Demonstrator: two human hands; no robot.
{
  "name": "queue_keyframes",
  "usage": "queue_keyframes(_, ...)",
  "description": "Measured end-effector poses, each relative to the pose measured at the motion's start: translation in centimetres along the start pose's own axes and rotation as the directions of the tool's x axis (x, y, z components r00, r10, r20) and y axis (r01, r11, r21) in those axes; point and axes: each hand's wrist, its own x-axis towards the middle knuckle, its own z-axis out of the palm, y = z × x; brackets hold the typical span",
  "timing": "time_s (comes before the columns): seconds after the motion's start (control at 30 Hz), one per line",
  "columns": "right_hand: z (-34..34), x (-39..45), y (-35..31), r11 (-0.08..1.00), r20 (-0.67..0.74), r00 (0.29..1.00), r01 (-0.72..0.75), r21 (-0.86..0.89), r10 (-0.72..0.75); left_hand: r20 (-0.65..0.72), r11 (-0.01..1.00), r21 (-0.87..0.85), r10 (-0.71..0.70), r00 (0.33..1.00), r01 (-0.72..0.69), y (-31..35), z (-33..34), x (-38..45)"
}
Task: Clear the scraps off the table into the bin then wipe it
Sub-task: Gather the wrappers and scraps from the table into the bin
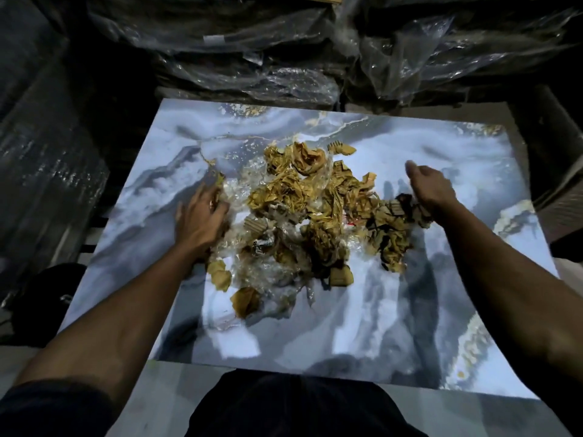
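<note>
A heap of scraps (303,212), brown torn cardboard, crumpled paper and clear plastic film, lies in the middle of the marble-patterned table (410,326). My left hand (198,219) rests on the heap's left side with fingers bent over the plastic film and paper. My right hand (432,187) is at the heap's right edge, palm down, thumb raised, its fingers hidden over the cardboard bits. A few loose pieces (244,301) lie toward the near side of the heap. No bin or cloth is in view.
Clear plastic-wrapped bundles (284,74) are stacked beyond the table's far edge. A dark wrapped stack (41,168) stands to the left, and boxes (555,171) to the right. A dark shoe (47,298) is on the floor at left.
</note>
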Motion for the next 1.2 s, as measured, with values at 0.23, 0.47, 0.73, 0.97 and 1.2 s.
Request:
queue_keyframes(0.23, 3.8, -4.0, 3.3, 0.941, -0.050, 0.998, -0.010, 0.338, 0.028, 0.009, 0.985, -0.152, -0.077, 0.997, 0.077, -2.1, 2.0, -2.8)
queue_keyframes(0.47, 6.6, -6.1, 1.8, 0.934, -0.062, 0.995, 0.094, 0.346, -0.077, -0.019, 0.926, -0.377, -0.027, 0.999, 0.018, 0.3, 3.5, -4.0)
queue_keyframes(0.73, 8.2, -6.4, 3.3, 0.895, -0.082, 0.979, 0.205, 0.397, -0.188, -0.128, 0.914, -0.404, -0.015, 0.992, -0.039, 0.7, 4.2, -7.2)
queue_keyframes(0.97, 12.3, -8.7, 1.8, 0.918, -0.228, 0.962, 0.222, 0.330, -0.151, -0.178, 0.912, -0.409, -0.033, 0.983, -0.044, 3.1, 6.2, -7.6)
queue_keyframes(1.2, 14.4, -9.6, -0.7, 0.900, -0.230, 0.959, 0.243, 0.363, -0.166, -0.149, 0.858, -0.513, -0.077, 0.986, -0.010, 5.3, 7.6, -6.6)
